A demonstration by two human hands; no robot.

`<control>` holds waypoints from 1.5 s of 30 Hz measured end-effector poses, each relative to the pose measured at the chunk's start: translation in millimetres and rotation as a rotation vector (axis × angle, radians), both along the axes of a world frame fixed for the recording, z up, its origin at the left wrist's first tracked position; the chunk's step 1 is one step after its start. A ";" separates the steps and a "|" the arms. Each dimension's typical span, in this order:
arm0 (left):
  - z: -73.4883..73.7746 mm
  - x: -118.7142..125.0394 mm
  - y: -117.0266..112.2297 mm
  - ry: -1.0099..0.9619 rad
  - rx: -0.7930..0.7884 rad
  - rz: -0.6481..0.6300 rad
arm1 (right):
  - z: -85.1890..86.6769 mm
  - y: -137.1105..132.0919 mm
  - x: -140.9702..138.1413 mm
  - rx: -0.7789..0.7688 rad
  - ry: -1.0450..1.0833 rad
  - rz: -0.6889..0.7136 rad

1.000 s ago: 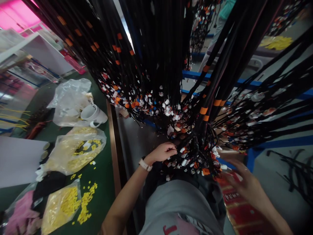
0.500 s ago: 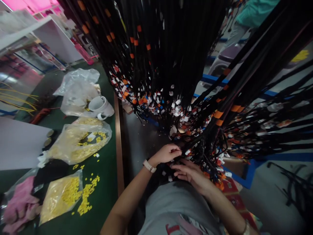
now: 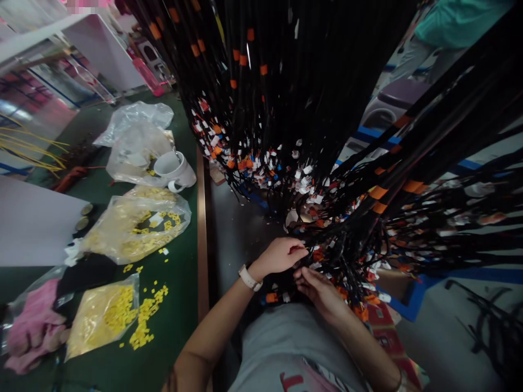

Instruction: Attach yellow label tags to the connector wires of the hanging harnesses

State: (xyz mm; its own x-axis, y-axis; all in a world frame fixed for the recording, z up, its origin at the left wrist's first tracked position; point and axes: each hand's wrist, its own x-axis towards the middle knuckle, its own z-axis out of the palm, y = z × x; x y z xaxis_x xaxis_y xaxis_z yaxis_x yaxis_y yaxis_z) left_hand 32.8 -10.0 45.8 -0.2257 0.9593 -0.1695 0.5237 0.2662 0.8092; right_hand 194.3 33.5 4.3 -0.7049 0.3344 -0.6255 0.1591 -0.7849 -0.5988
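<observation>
My left hand (image 3: 281, 255), with a pale watch on its wrist, is closed in a pinch at the near ends of a bundle of black wire harnesses (image 3: 347, 245). What sits between its fingertips is too small and dark to name. Just below and to the right, my right hand (image 3: 321, 291) has its thumb and fingers drawn together, also on something I cannot make out. White and orange connectors (image 3: 306, 182) hang at the harness ends around both hands. Near my waist, an orange connector (image 3: 272, 298) shows below my left hand.
On the green table (image 3: 175, 305) at left lie bags of yellow parts (image 3: 139, 228), loose yellow pieces (image 3: 147, 321), a white mug (image 3: 175, 170) and a pink glove (image 3: 36, 326). A blue frame (image 3: 412, 302) stands at right. A person in a green top (image 3: 461, 22) is at the far right.
My right hand's fingers, stretched out before, have curled together near my left fingertips. My left hand stays at the bundle. The view has shifted slightly.
</observation>
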 end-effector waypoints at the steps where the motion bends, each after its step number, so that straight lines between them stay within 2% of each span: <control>1: 1.8 0.2 0.0 -0.016 -0.016 -0.005 | 2.4 1.2 2.5 -0.052 0.035 -0.021; 5: 7.2 1.6 -0.5 -0.136 -0.057 -0.045 | 12.6 8.0 14.9 -0.282 0.134 -0.063; 8: 15.1 7.2 -3.2 -0.192 -0.060 -0.082 | 16.9 13.0 24.2 -0.327 0.118 -0.093; 10: 23.1 16.0 -6.6 -0.125 -0.039 -0.083 | 18.4 15.0 27.6 -0.306 0.092 -0.108; 13: 35.7 37.7 -13.1 0.086 -0.026 -0.077 | 21.4 16.1 26.0 -0.253 0.061 -0.109; 17: 46.2 65.4 -22.0 0.317 -0.029 -0.179 | 28.4 17.6 16.8 -0.133 0.016 -0.075; 19: 47.8 68.7 -27.0 0.278 -0.020 -0.250 | 30.6 19.2 13.6 -0.039 -0.026 -0.082; 21: 46.8 62.4 -32.8 0.109 -0.025 -0.282 | 30.5 21.3 13.7 0.044 -0.054 -0.081; 23: 42.6 48.3 -39.4 -0.081 -0.033 -0.183 | 29.2 23.6 17.1 0.095 -0.031 -0.069; 24: 39.1 39.4 -42.8 -0.138 -0.032 -0.074 | 28.9 24.7 19.9 0.105 -0.004 -0.062; 26: 29.8 20.3 -49.1 -0.153 -0.020 0.177 | 30.8 26.4 26.4 0.100 0.057 -0.032; 28: 18.2 3.5 -53.6 -0.061 -0.039 0.318 | 36.2 26.6 33.1 0.098 0.107 0.031; 29: 11.9 -2.6 -54.8 0.003 -0.065 0.319 | 39.6 25.8 36.4 0.108 0.126 0.064; 30: 5.4 -6.5 -55.2 0.051 -0.086 0.267 | 43.0 24.4 39.7 0.123 0.143 0.098; 34: -22.3 0.7 -47.4 0.020 -0.033 -0.155 | 48.7 14.5 57.3 0.127 0.251 0.235; 36: -35.6 12.2 -39.5 -0.014 0.013 -0.258 | 46.7 11.1 69.5 0.078 0.329 0.246; 38: -44.9 21.0 -32.0 -0.028 0.023 -0.297 | 44.4 13.0 82.7 0.013 0.377 0.131; 40: -47.3 22.8 -26.4 -0.026 0.010 -0.277 | 44.5 21.2 95.2 -0.030 0.383 -0.060; 43: -38.4 14.5 -21.4 0.000 -0.032 -0.209 | 49.6 40.0 108.6 -0.052 0.401 -0.223; 45: -29.4 7.6 -18.5 0.013 -0.069 -0.216 | 54.3 50.5 112.3 -0.175 0.452 -0.438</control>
